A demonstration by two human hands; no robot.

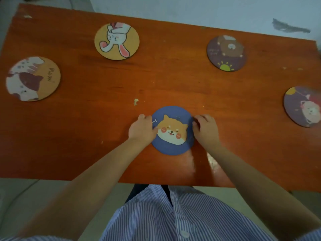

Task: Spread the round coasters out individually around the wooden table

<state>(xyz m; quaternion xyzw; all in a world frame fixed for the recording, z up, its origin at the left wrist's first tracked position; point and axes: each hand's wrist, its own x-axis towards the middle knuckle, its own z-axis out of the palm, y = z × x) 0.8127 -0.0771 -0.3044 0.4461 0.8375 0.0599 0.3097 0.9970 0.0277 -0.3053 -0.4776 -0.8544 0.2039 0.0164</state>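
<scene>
A blue round coaster with a dog face (pixel 172 134) lies flat near the front middle of the wooden table (pixel 104 129). My left hand (pixel 142 130) rests on its left edge and my right hand (pixel 205 128) grips its right edge, fingers curled. Other round coasters lie apart on the table: a cat one (pixel 33 79) at the left, a rabbit one (pixel 116 41) at the back left, a dark bear one (pixel 226 53) at the back right, and a purple one (pixel 303 106) at the right edge, partly cut off by the frame.
A small pale crumb (pixel 136 101) lies just behind the blue coaster. The table's front edge (pixel 97 180) runs close to my striped shirt (pixel 173 214). A pale floor (pixel 208 11) lies beyond the far edge.
</scene>
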